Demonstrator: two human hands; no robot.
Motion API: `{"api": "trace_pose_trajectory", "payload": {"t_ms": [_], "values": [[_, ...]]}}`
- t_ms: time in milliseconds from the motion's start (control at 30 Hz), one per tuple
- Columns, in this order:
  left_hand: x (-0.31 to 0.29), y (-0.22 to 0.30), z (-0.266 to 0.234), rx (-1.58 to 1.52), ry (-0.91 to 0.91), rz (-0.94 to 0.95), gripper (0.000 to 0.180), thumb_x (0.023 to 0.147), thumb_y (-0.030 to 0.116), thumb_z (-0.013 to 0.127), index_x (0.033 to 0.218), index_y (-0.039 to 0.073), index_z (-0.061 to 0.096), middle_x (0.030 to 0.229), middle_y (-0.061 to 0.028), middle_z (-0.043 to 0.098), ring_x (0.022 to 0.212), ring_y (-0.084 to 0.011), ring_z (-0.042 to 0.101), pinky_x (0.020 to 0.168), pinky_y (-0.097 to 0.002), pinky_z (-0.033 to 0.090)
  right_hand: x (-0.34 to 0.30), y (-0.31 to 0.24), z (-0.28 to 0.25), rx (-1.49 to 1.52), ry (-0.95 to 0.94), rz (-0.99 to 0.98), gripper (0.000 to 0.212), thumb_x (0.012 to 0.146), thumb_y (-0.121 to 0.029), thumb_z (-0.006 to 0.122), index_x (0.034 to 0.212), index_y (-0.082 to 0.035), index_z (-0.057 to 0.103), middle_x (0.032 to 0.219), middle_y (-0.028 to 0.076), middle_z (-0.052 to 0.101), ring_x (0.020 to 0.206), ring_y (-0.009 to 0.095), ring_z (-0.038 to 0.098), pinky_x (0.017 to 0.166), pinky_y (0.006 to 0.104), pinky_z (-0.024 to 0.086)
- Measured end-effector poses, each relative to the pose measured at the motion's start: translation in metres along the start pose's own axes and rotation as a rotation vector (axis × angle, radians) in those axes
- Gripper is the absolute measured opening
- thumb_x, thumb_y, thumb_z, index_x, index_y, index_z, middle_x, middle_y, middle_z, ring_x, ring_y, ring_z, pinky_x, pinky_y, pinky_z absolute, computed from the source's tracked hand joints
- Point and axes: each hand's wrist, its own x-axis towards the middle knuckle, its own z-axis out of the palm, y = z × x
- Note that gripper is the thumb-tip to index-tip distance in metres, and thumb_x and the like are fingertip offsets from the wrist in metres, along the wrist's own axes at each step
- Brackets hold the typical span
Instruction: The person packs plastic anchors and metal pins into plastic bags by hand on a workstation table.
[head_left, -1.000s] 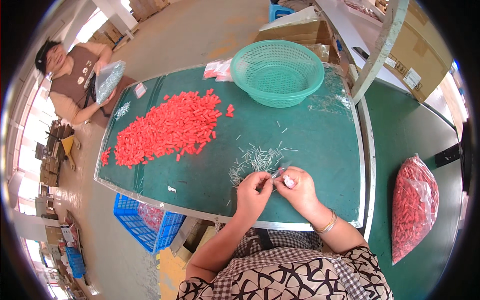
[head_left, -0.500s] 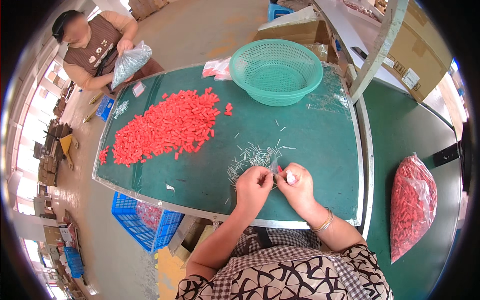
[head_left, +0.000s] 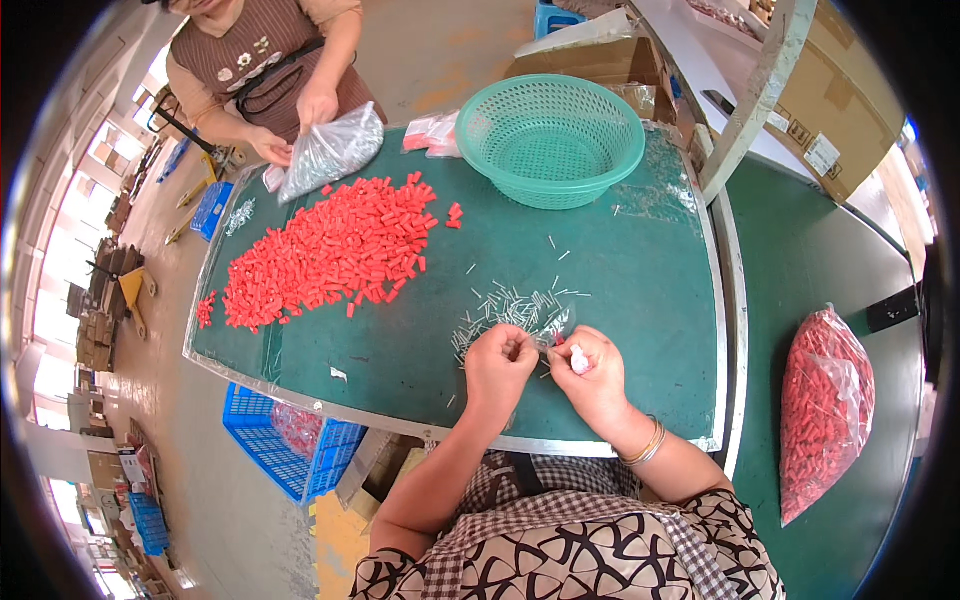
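The left hand and right hand seem to pinch a small clear bag, apparently steadying it between them, with pins just beyond, handily near.

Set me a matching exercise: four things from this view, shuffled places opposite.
1. Small clear bag
2. Loose red heap
3. Turquoise basket
4. Bag of silvery contents

A. Far side of the table, right of the heap
B. In a co-worker's hands
C. At the person's right hand
D. Left half of the table

Pairs: 1-C; 2-D; 3-A; 4-B
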Motion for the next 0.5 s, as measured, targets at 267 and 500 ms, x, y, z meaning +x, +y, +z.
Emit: {"api": "trace_pose_trajectory", "payload": {"t_ms": [267,500], "values": [[0.003,0.017,-0.001,-0.511,-0.133,-0.135,0.007,0.084,-0.002,0.058,0.090,-0.001,0.058,0.068,-0.0002,0.059,0.058,-0.0058,0.056,0.053,-0.0216,0.048,0.000,0.004,0.000,-0.071,-0.045,0.088,0.014,0.069,-0.005,0.067,0.067,-0.002,0.053,0.067,0.010,0.054,0.060,0.026,0.053,0.054,0.0346,0.043],[0.008,-0.009,0.001,-0.065,-0.014,0.121,0.026,0.082,-0.003,0.060,0.107,0.000,0.052,0.069,-0.0002,0.059,0.056,-0.0047,0.053,0.051,-0.0214,0.045,-0.001,0.006,-0.004,-0.143,-0.078,-0.011,0.016,0.067,-0.006,0.071,0.076,-0.004,0.058,0.070,0.009,0.055,0.063,0.026,0.057,0.056,0.0344,0.046]]}}
